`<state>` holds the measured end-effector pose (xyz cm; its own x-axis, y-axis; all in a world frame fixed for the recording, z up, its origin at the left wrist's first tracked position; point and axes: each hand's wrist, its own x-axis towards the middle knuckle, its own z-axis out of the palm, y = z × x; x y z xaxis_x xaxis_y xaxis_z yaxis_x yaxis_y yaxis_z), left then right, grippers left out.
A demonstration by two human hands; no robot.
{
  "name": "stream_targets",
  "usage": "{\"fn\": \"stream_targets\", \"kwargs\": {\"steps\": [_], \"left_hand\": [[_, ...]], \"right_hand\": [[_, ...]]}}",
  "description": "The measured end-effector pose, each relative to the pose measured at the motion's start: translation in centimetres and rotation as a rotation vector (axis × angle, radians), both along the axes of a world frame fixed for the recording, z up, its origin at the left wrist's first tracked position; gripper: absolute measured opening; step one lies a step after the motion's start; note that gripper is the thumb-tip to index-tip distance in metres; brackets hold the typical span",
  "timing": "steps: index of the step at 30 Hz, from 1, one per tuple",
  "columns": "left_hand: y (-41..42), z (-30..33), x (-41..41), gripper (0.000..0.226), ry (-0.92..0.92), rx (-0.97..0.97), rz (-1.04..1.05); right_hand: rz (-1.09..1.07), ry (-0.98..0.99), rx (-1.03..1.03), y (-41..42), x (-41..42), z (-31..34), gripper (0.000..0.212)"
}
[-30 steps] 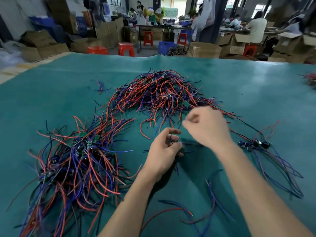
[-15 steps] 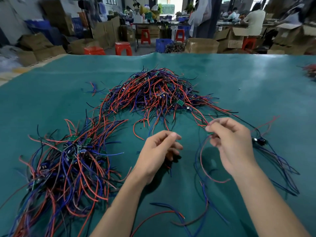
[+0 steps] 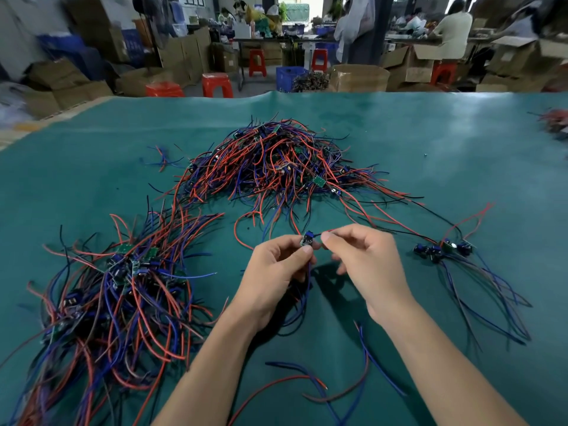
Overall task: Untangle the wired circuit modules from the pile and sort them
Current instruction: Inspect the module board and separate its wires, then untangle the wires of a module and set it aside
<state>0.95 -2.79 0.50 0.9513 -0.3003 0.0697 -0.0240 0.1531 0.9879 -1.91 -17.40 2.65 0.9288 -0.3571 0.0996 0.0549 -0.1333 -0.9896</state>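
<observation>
A small circuit module (image 3: pixel 307 241) with red, blue and black wires is held above the green table (image 3: pixel 430 142). My left hand (image 3: pixel 276 272) pinches the module from the left, its blue wires trailing down past the palm. My right hand (image 3: pixel 362 259) pinches the wire right beside the module. A tangled pile of wired modules (image 3: pixel 276 161) lies behind my hands. A second large heap (image 3: pixel 116 296) spreads at the near left. A small group of sorted modules (image 3: pixel 442 249) lies at the right, wires trailing toward me.
Loose red and blue wires (image 3: pixel 307 379) lie on the table between my forearms. More wires (image 3: pixel 556 121) sit at the far right edge. Beyond the table stand red stools (image 3: pixel 216 84), cardboard boxes (image 3: pixel 359 78) and people at benches.
My hands have come together. The right hand moved left from the loose wire loop and now pinches beside the module, which the left hand has lifted into view.
</observation>
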Motion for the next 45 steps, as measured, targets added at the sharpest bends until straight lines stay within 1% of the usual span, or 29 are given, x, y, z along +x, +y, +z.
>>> {"fn": "stream_targets", "kwargs": {"steps": [1,4,7,8,9,12,15,18,21,23,25,27,28,29,31,32,34,35,36,37,39,41,43,45], "left_hand": [[0.0,0.0,0.0,0.012,-0.007,0.009,-0.007],[0.1,0.2,-0.3,0.016,-0.033,0.028,-0.067],[0.3,0.3,-0.3,0.016,-0.033,0.044,-0.122],[0.3,0.2,-0.3,0.018,-0.04,0.064,-0.13],[0.3,0.1,-0.3,0.02,-0.041,0.079,-0.133],[0.3,0.2,-0.2,0.017,-0.023,0.084,-0.131],[0.3,0.2,-0.2,0.015,-0.031,0.099,-0.153],[0.3,0.1,-0.2,0.017,-0.044,0.132,-0.174],[0.4,0.3,-0.3,0.02,-0.055,0.152,-0.197],[0.4,0.3,-0.3,0.018,-0.054,0.158,-0.188],[0.2,0.2,-0.2,0.016,-0.03,0.129,-0.13],[0.2,0.1,-0.2,0.015,0.011,0.057,-0.061],[0.1,0.1,-0.1,0.014,0.028,0.019,-0.038],[0.1,0.1,-0.1,0.014,0.042,-0.016,-0.026],[0.0,0.1,-0.1,0.016,0.054,-0.074,-0.02],[0.0,0.0,-0.1,0.016,0.048,-0.088,-0.025],[0.1,0.1,-0.1,0.015,0.007,-0.081,-0.058],[0.1,0.1,-0.2,0.015,-0.012,-0.076,-0.082],[0.2,0.1,-0.2,0.014,-0.019,-0.072,-0.099],[0.2,0.1,-0.2,0.014,-0.022,-0.061,-0.108],[0.3,0.2,-0.2,0.019,-0.045,-0.006,-0.113],[0.3,0.2,-0.2,0.025,-0.075,0.052,-0.112],[0.2,0.2,-0.2,0.027,-0.067,0.065,-0.106],[0.2,0.3,-0.3,0.021,-0.044,0.048,-0.108]], "right_hand": [[-0.006,0.017,0.019,0.0,0.1,-0.1,0.014],[0.066,0.078,0.125,0.3,0.0,0.0,0.005],[0.136,0.122,0.325,-0.1,-0.1,0.3,0.005],[0.152,0.115,0.351,-0.4,-0.1,0.3,0.006],[0.143,0.095,0.32,-0.6,-0.1,0.4,0.007],[0.015,-0.028,0.119,-1.1,0.1,0.4,0.013],[-0.122,-0.129,0.028,-1.5,0.4,0.4,0.016],[-0.322,-0.213,0.08,-3.6,0.9,0.5,0.019],[-0.471,-0.293,0.068,-5.6,0.9,0.9,0.017],[-0.569,-0.341,0.124,-6.6,0.7,0.9,0.015],[-0.664,-0.354,0.206,-7.4,0.7,1.0,0.011],[-0.715,-0.302,0.285,-7.7,0.8,1.0,0.015],[-0.683,-0.242,0.288,-7.3,0.9,0.9,0.018],[-0.603,-0.164,0.254,-6.5,1.0,0.8,0.02],[-0.344,-0.033,0.131,-3.9,0.9,0.2,0.02],[-0.189,-0.001,0.071,-2.3,0.7,-0.1,0.018],[0.079,-0.011,-0.014,0.4,0.1,-0.8,0.009],[0.137,-0.036,-0.044,1.1,0.0,-1.1,0.014],[0.141,-0.06,-0.049,1.4,-0.1,-1.1,0.021],[0.117,-0.082,-0.022,1.3,-0.1,-1.0,0.024],[0.098,-0.12,0.055,0.7,0.0,-0.6,0.02],[0.136,-0.156,0.068,0.3,-0.2,-0.3,0.015],[0.136,-0.206,0.018,0.3,-0.3,-0.1,0.011],[0.048,-0.257,-0.069,0.0,-0.2,-0.1,0.006]]}}
